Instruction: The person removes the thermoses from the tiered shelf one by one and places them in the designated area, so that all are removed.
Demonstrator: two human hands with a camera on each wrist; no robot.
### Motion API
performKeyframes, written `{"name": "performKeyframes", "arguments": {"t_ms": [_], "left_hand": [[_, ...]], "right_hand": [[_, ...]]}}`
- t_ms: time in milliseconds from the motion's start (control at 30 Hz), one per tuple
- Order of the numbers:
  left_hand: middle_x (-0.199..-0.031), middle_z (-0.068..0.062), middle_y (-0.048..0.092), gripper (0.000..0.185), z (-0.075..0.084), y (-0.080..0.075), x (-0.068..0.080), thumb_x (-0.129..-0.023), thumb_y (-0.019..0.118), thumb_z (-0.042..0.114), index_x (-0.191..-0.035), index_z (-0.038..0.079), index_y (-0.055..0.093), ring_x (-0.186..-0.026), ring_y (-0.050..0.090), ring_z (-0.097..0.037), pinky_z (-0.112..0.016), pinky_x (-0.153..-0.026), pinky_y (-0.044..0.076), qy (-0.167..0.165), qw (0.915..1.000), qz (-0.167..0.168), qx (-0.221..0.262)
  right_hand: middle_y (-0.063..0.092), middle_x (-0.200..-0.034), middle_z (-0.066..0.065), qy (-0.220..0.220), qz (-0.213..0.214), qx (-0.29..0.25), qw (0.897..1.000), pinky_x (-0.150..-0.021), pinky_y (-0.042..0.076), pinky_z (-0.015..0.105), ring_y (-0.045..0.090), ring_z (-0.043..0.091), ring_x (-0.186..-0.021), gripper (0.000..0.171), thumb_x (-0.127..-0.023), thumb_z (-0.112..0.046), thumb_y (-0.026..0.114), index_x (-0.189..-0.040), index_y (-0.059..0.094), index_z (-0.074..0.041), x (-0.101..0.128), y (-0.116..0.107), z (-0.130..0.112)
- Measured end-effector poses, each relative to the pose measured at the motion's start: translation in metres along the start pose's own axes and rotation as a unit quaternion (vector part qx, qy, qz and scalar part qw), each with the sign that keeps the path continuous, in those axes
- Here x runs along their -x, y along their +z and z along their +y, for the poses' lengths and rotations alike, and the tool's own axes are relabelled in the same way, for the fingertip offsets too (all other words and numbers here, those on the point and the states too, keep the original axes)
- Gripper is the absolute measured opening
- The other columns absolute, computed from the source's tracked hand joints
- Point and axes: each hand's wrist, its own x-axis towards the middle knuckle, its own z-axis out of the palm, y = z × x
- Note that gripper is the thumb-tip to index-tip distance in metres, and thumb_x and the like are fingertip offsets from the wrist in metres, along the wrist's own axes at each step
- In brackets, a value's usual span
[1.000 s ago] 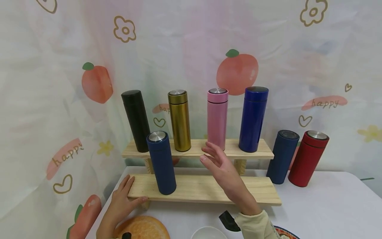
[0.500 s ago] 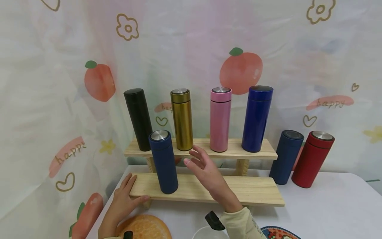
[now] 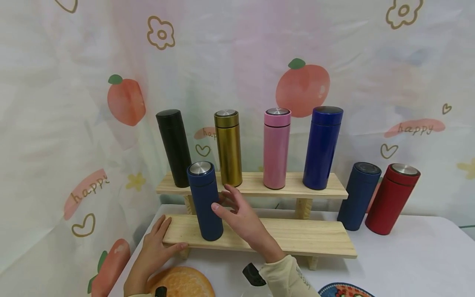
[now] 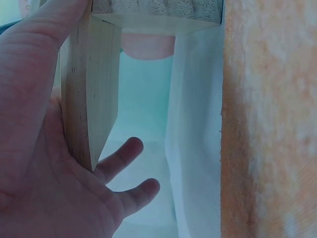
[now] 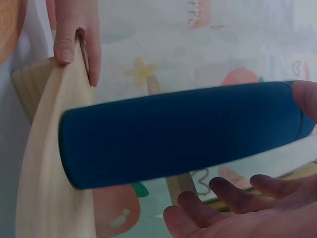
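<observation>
Read "happy" [image 3: 415, 128] on the backdrop. Stood upright at the lower shelf's [image 3: 297, 237] left end: navy flask [image 3: 205, 201]. Had slid leftward since a second earlier: right hand [image 3: 241, 216], fingers spread, thumb touching the flask, nothing gripped. Gripped the shelf end: left hand [image 3: 156, 247]; shown only by the left wrist view, fingers beneath the board.

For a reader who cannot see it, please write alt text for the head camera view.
A right hand reaches with open fingers to a dark blue bottle standing on the lower wooden shelf, while the left hand holds the shelf's left end. Black, gold, pink and blue bottles stand on the upper shelf.
</observation>
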Motion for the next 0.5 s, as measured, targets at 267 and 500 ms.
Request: {"name": "performKeyframes", "arguments": {"t_ms": [267,500], "left_hand": [[-0.172,-0.027,0.022,0.107,0.0,0.0,-0.002,-0.086,0.087,0.051,-0.164,-0.002,0.037,-0.149,0.026,-0.063,-0.076,-0.117,0.022,-0.015,0.9999,-0.006,-0.005],[-0.173,-0.026,0.021,0.109,-0.001,0.0,-0.001,-0.086,0.087,0.053,-0.164,-0.002,0.036,-0.148,0.026,-0.064,-0.077,-0.116,0.024,-0.025,0.9997,-0.008,0.001]], "right_hand": [[0.044,-0.163,0.021,0.003,-0.009,0.003,1.0,-0.117,0.037,0.063,0.044,0.043,-0.148,0.081,-0.104,-0.037,0.071,-0.168,0.03,-0.009,-0.005,0.014,0.005],[0.044,-0.163,0.02,0.027,0.001,0.022,0.999,-0.116,0.038,0.066,0.045,0.044,-0.147,0.083,-0.103,-0.042,0.072,-0.168,0.032,-0.013,-0.012,0.021,0.005]]}}
